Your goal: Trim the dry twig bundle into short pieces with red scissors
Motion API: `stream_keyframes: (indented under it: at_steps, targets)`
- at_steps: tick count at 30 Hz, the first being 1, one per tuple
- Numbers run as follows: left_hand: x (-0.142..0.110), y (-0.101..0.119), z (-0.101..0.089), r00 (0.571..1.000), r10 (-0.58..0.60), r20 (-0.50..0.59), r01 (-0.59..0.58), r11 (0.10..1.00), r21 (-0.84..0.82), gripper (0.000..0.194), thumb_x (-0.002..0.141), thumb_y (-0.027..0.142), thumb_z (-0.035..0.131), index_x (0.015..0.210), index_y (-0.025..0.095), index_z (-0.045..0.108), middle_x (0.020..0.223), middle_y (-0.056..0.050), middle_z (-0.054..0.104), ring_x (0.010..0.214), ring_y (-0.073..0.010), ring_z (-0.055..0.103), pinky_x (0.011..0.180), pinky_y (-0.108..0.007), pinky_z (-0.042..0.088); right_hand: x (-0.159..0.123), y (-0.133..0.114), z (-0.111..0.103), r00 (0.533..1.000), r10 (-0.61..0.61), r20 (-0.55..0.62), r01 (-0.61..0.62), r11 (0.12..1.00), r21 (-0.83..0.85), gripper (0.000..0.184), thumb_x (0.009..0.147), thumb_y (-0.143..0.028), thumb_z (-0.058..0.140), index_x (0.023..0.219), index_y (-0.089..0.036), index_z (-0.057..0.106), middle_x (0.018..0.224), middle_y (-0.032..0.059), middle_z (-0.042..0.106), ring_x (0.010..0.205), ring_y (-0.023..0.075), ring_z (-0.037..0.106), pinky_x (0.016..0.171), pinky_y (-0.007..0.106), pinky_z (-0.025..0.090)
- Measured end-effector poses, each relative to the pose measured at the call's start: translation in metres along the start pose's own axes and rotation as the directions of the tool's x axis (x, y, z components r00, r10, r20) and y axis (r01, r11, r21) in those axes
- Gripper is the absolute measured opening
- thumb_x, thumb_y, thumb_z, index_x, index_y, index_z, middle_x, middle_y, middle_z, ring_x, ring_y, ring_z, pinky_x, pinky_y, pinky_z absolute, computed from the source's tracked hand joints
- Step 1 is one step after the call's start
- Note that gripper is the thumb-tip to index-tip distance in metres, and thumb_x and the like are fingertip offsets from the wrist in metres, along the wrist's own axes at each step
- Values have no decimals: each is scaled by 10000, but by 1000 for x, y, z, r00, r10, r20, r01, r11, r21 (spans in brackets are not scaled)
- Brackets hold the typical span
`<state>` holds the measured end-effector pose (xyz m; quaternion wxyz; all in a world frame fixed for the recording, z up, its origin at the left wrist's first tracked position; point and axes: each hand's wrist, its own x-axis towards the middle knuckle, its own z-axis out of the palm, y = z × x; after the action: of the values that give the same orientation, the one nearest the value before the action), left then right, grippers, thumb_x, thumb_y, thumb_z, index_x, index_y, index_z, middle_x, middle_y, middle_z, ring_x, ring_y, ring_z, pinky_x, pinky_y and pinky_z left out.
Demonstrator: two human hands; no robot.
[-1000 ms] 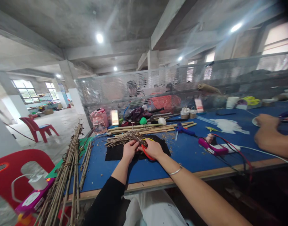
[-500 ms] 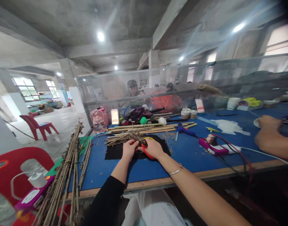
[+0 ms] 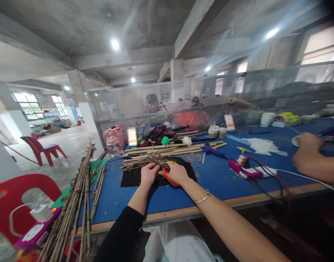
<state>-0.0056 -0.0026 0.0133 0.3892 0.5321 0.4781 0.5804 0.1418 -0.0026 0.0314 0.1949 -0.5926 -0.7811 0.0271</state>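
Note:
My left hand (image 3: pixel 148 177) is closed, its thumb and fingers pinching a dark, rough twig (image 3: pixel 159 162) above a black mat (image 3: pixel 128 181). Close beside it, my right hand (image 3: pixel 178 173) is wrapped round red-and-yellow-handled scissors (image 3: pixel 171 179). Their blades are hidden by the fingers and the twig. A pile of thin cut twigs (image 3: pixel 132 163) lies just beyond and left of my hands. Longer pale sticks (image 3: pixel 180 150) lie behind it, across the blue tabletop (image 3: pixel 123 203).
A tall bundle of sticks (image 3: pixel 76 193) leans at the table's left edge. On the right are a blue glue gun (image 3: pixel 214 151), a purple power strip (image 3: pixel 244 170) with cables, and another person's arm (image 3: pixel 316 163). A perforated metal screen (image 3: pixel 123 109) stands behind.
The view has shifted slightly. Both hands stay nearly in place at the twig, with the scissors still in my right hand.

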Motion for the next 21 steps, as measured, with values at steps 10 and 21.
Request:
stream_keyframes:
  at_steps: [10, 21]
  targets:
    - [1, 1, 2, 998, -54, -30, 51, 996, -71, 308, 636, 320, 638, 851, 103, 680, 614, -22, 612, 433, -59, 440, 413, -174, 364, 4, 6, 4, 1000, -9, -1, 9, 1000, -10, 566, 699, -713, 374, 884, -219, 578, 892, 82, 648, 840, 228, 600, 670, 290, 388]
    - [-1, 3, 3, 996, -73, 53, 78, 991, -108, 189, 660, 279, 581, 750, 127, 649, 566, 17, 563, 418, -56, 433, 414, -171, 347, 0, 0, 0, 996, -65, -61, 66, 998, 16, 563, 654, -693, 477, 886, -184, 545, 909, 81, 620, 863, 219, 578, 696, 282, 392]
